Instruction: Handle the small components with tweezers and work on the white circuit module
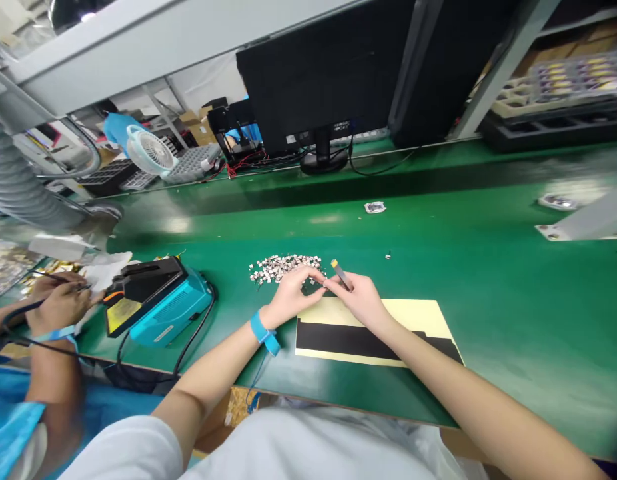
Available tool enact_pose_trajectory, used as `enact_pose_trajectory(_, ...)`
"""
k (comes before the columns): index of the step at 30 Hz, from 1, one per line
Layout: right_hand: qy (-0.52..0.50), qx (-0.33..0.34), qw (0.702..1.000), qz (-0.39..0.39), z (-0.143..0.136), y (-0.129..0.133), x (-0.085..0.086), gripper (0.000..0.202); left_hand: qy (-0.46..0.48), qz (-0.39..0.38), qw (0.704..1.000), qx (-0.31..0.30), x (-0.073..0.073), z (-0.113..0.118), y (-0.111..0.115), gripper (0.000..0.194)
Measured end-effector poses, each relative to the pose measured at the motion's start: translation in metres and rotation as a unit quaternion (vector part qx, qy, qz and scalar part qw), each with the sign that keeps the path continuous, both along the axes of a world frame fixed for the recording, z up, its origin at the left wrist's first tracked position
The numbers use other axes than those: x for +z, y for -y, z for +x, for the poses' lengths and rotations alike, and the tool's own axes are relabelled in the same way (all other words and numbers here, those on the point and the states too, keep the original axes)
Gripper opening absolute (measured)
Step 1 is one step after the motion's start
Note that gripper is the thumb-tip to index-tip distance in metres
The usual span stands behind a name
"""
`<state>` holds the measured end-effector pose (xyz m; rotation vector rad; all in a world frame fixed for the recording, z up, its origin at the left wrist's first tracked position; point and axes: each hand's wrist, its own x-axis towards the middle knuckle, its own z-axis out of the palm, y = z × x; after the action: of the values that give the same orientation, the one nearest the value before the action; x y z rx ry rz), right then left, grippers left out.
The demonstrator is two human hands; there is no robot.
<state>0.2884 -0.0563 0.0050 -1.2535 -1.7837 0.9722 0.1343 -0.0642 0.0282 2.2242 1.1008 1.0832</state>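
- We see the left hand [291, 293] and the right hand [361, 299] meeting fingertip to fingertip over the green surface [488, 293], just above the upper edge of a pale yellow sheet [413, 317].
- The right hand holds a slim dark tool [340, 273] with a yellowish tip; the tip points up and away from us, the lower end hidden in the fingers.
- The left hand is narrowed to a pinch, thumb and forefinger curled toward the right hand. We cannot tell whether a part sits between them: too small to make out.
- A pile of small parts [283, 267], silvery and dark, lies on the surface touching or just beyond the left fingertips. Single pieces blur together.
- The yellow sheet carries a broad black strip [338, 340] across its width; the right forearm covers part of both.
- A blue wrist strap [262, 331] circles the left wrist, its cord dropping over the surface edge.
- One stray part [388, 255] lies apart, right of the pile; a small packet [374, 207] lies farther back.
- At left, a teal and black station [156, 300] sits on the surface, cable trailing forward.
- A co-worker's hands [58, 300] at the far left hold a thin tool; what they work on is blurred.
- Behind: a black monitor [328, 73], a small white fan [149, 152], trays at the upper right cut off by the frame.
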Motion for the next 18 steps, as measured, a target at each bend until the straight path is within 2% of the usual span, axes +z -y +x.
enact_pose_trajectory(3,0.018,0.02,1.0,-0.015,0.0,0.0,0.007,0.045,-0.007,0.002,1.0,0.015,-0.006,-0.003,0.002,0.012)
enact_pose_trajectory(5,0.042,0.024,0.999,-0.019,0.008,-0.004,0.014,0.044,-0.032,-0.006,0.999,0.019,-0.002,-0.021,-0.007,0.013)
enact_pose_trajectory(7,0.075,0.018,0.997,-0.022,0.024,-0.012,0.022,0.043,-0.052,-0.014,0.997,0.056,0.003,-0.051,-0.021,0.008)
enact_pose_trajectory(10,0.134,-0.012,0.99,-0.036,0.063,-0.029,0.027,0.045,-0.063,-0.038,0.982,0.174,0.005,-0.106,-0.041,0.008)
enact_pose_trajectory(12,0.173,-0.042,0.983,-0.044,0.088,-0.039,0.024,0.044,-0.074,-0.074,0.967,0.23,-0.002,-0.137,-0.049,0.01)
enact_pose_trajectory(14,0.21,-0.063,0.974,-0.055,0.107,-0.046,0.015,0.041,-0.086,-0.116,0.958,0.246,-0.012,-0.154,-0.051,0.012)
enact_pose_trajectory(18,0.265,-0.076,0.959,-0.063,0.125,-0.048,-0.003,0.026,-0.097,-0.179,0.958,0.2,-0.025,-0.156,-0.047,0.017)
